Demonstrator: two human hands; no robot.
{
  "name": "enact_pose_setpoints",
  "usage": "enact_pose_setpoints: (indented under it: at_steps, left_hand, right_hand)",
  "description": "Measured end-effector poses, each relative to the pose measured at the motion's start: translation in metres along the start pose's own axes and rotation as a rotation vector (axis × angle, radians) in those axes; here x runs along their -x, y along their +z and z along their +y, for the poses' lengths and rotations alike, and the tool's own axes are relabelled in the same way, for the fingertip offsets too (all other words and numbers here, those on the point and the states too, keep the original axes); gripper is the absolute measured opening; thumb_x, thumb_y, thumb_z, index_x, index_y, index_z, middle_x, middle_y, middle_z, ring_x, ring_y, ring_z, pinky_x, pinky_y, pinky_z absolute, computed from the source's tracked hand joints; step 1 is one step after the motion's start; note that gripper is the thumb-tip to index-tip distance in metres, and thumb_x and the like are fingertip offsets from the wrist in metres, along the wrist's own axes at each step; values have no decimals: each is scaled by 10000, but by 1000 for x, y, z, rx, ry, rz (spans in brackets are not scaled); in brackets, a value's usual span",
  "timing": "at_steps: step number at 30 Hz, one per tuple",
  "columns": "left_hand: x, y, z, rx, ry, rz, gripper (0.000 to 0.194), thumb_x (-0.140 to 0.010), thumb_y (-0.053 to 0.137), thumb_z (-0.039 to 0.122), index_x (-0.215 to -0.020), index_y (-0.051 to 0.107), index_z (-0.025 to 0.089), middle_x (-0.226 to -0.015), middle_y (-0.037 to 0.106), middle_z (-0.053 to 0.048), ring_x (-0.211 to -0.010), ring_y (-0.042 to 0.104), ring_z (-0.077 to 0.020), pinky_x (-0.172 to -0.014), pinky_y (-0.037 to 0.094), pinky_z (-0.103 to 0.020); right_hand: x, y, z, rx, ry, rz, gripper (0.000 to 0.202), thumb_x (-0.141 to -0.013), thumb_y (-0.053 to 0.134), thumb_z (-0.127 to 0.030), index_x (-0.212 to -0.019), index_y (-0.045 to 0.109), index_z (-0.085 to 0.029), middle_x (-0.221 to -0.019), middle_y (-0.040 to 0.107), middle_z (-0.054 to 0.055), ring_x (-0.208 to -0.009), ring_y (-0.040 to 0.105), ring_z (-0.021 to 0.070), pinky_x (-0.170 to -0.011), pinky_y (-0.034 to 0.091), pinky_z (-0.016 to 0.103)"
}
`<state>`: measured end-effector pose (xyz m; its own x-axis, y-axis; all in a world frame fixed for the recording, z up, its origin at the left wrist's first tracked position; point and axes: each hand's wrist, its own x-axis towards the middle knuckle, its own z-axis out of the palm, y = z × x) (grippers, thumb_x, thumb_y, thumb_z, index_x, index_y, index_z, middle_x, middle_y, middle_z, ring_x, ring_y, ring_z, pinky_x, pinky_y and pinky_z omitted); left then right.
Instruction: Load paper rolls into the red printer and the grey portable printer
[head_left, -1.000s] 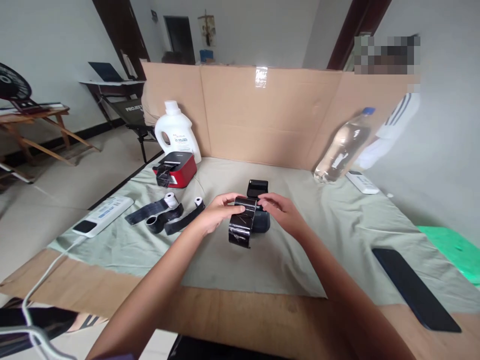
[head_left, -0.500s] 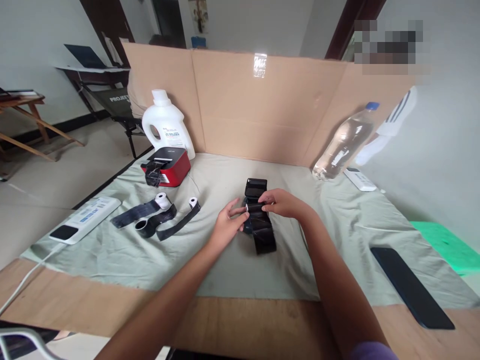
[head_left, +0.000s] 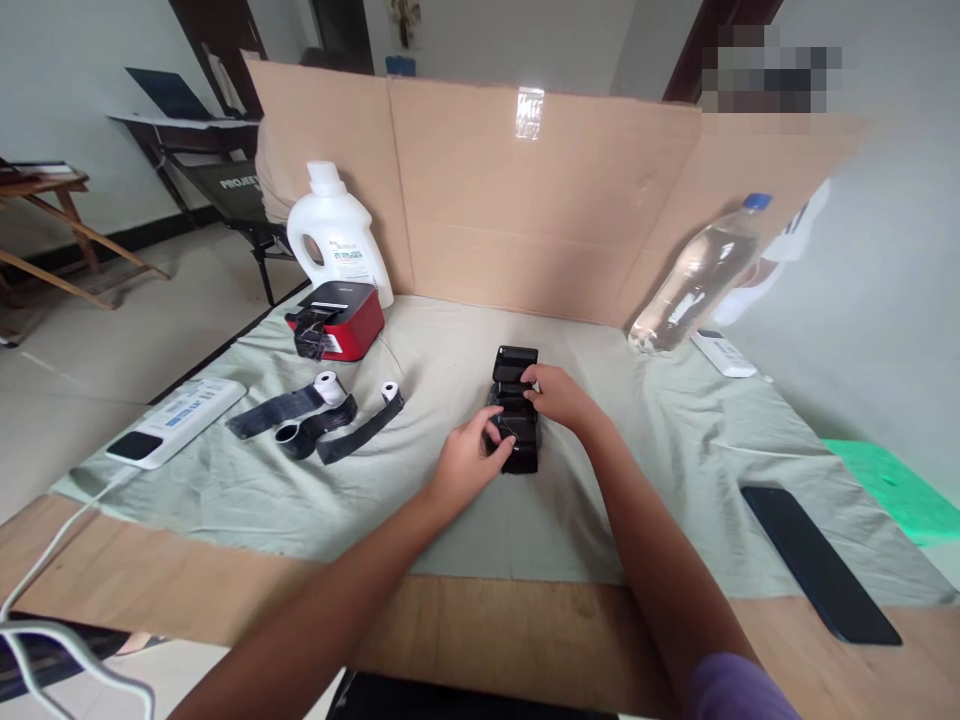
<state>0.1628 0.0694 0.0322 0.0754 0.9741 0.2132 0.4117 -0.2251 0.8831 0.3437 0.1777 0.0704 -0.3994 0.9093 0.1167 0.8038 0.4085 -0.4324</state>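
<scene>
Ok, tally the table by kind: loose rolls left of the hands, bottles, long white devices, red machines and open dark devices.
Loose rolls: 3
Bottles: 2
Long white devices: 2
Red machine: 1
Open dark device: 1
Total: 9

This looks like a room in a home with a makeshift work spot, though the dim far doorway (head_left: 341, 35) shows too little to be sure: the wall (head_left: 495, 40) is plain and pale, the door (head_left: 214, 50) dark brown, the floor (head_left: 112, 360) smooth and light. A wooden desk (head_left: 540, 620) under a creased grey-green cloth (head_left: 360, 510) has a 3-panel cardboard screen (head_left: 525, 210) along its back, with a white handled jug (head_left: 341, 235) before it. At left are a fabric folding chair (head_left: 232, 190), a side desk (head_left: 199, 124) with an open laptop (head_left: 169, 93), and a wooden stand (head_left: 75, 215).
</scene>
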Motion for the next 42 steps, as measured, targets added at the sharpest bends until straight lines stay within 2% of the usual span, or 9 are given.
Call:
enact_pose_setpoints:
  at_steps: [5, 10, 17, 20, 24, 27, 32, 37, 42]
  left_hand:
    - [3, 1, 3, -227, -103, -53, 174, -843, 597, 376, -881, 600, 207, -584, 570, 46, -561, 512, -125, -583, 331, -237]
    - [-1, -8, 4, -388, -160, -109, 492, -866, 526, 542, -533, 523, 179, -531, 545, -1, -544, 462, -131, -565, 255, -274]
    - [1, -14, 9, -323, -238, -257, 514, -840, 526, 583, -521, 561, 182, -503, 541, -1, -529, 475, -139, -542, 268, -271]
    - [1, -14, 4, -251, -235, -296, 484, -843, 530, 561, -549, 591, 181, -493, 560, 5, -510, 483, -135, -535, 292, -263]
    - [-5, -19, -9, -59, -228, -441, 441, -826, 562, 559, -637, 656, 172, -492, 576, 11, -477, 463, -121, -526, 330, -247]
    - [-6, -23, -14, -29, -231, -546, 451, -809, 581, 575, -635, 657, 166, -493, 578, 8, -468, 442, -114, -500, 314, -244]
    - [-4, -24, -10, -130, -213, -576, 448, -802, 584, 558, -590, 627, 166, -497, 594, 5, -461, 442, -110, -486, 290, -246]
    - [-4, -24, -6, -161, -221, -588, 428, -800, 577, 547, -610, 648, 170, -502, 606, 5, -454, 444, -110, -489, 297, -246]
    - [-4, -25, -4, -166, -219, -578, 422, -793, 582, 541, -599, 651, 173, -505, 609, -1, -456, 454, -118, -487, 298, -255]
  right_hand:
    - [0, 3, 4, -37, -18, -9, 287, -784, 590, -39, -1042, 621, -162, -1064, 653, 81, -979, 603, 214, -856, 453, 309]
    - [2, 3, -5, 16, 28, -24, 181, -810, 624, -110, -975, 669, -172, -1096, 593, 89, -906, 599, 199, -880, 451, 323]
    - [6, 12, -30, 140, 197, 51, 166, -839, 573, -131, -995, 611, -172, -1118, 552, 135, -956, 592, 270, -836, 485, 386]
    - [2, 15, -25, 107, 248, 207, 325, -817, 616, -171, -1128, 536, -121, -1162, 524, 185, -1038, 563, 317, -886, 486, 438]
    - [-8, 19, -5, -65, 57, 405, 509, -877, 550, -237, -1343, 397, -104, -1346, 444, 211, -1257, 441, 318, -1039, 404, 471]
    - [-12, 15, 5, -189, -49, 351, 423, -900, 491, -226, -1314, 451, -154, -1299, 513, 155, -1120, 539, 260, -977, 446, 433]
    - [-2, -10, -3, -199, -32, 212, 147, -812, 591, -153, -957, 587, -179, -983, 579, 40, -748, 555, 158, -796, 474, 336]
    - [11, -26, -17, -131, -26, -104, 112, -771, 645, -102, -833, 679, -189, -1017, 573, 39, -809, 577, 157, -801, 460, 309]
    - [5, -19, -13, -134, 86, -33, 266, -788, 707, -196, -1053, 718, -209, -1176, 571, 82, -1001, 589, 214, -938, 450, 354]
